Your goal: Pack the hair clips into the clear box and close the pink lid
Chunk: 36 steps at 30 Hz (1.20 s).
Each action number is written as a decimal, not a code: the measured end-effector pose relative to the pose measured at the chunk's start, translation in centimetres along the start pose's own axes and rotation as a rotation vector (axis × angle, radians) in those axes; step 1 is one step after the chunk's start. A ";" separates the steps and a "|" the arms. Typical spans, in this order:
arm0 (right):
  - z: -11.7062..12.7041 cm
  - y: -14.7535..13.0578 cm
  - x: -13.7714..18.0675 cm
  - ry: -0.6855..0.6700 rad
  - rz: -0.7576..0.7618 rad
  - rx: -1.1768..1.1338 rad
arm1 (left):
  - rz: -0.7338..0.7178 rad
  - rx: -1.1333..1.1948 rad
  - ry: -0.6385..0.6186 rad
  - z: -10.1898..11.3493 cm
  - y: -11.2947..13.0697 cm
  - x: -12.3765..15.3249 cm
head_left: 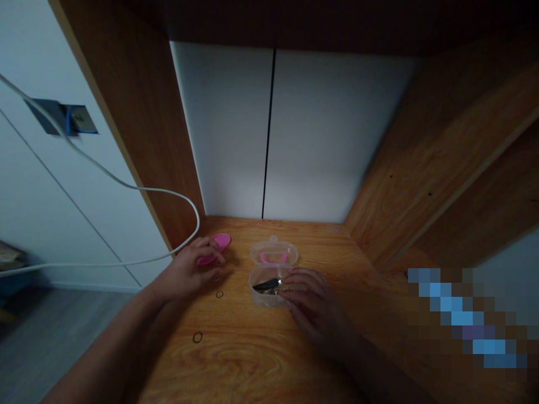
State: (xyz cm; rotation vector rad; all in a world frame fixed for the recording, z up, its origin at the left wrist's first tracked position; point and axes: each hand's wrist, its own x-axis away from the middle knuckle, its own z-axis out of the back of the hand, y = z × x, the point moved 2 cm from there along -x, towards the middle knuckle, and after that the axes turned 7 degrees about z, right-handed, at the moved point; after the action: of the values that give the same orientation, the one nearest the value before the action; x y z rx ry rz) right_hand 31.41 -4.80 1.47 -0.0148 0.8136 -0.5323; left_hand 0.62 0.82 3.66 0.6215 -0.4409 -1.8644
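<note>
Wooden alcove desk, warm-grained, is filling the view: a worktop [252, 359] is sitting between a wooden left side panel [135, 129] and a wooden right side panel [425, 168], with a white back panel [223, 129] split by a black seam. A grey floor [54, 348] is showing beyond the left edge, and a white cable [126, 188] is running from a blue-edged wall socket [80, 120], looping over the left side panel's front edge. A pixelated patch [467, 320] is masking the right corner of the view. Near the back edge, left of centre, a left hand [189, 269] is curling its fingers over a pink plastic piece [221, 242]. A right hand [311, 303] is lying with its fingers loosely extended, the fingertips resting against a clear plastic box [265, 289], not visibly gripping it. A metal utensil [265, 285] is lying inside that box, its exact kind hard to tell. A clear lid [273, 252] with a pink seal [273, 258] is sitting just behind the box. Risks, as judged: pressure from the right fingertips could tip or skid the light box, spilling the utensil or nudging the lid; the pink plastic piece could slip on the smooth worktop; the cable could snag the left forearm.
</note>
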 end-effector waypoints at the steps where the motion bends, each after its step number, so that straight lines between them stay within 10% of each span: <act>1: 0.0 0.0 0.0 0.013 0.002 0.001 | 0.028 0.038 -0.239 0.2 0.2 0.4; 5: 0.1 0.0 0.1 0.051 0.026 0.007 | 0.282 0.044 -0.771 0.2 0.3 2.4; 11: 0.3 -0.4 0.1 0.063 0.052 0.024 | 0.336 -0.057 -0.829 -0.2 1.0 2.7; 23: 0.6 -0.3 -0.2 0.063 0.027 0.029 | 0.199 -0.091 -0.400 -0.1 0.5 1.1; 36: 0.6 -0.1 0.0 0.064 0.023 0.032 | 0.172 -0.173 -0.362 -1.2 0.3 1.0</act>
State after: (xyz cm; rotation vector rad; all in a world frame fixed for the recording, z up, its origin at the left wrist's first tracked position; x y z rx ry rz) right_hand 31.72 -5.01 1.91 0.0407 0.8664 -0.5262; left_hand 1.28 -0.21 2.66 0.1231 -0.5426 -1.8270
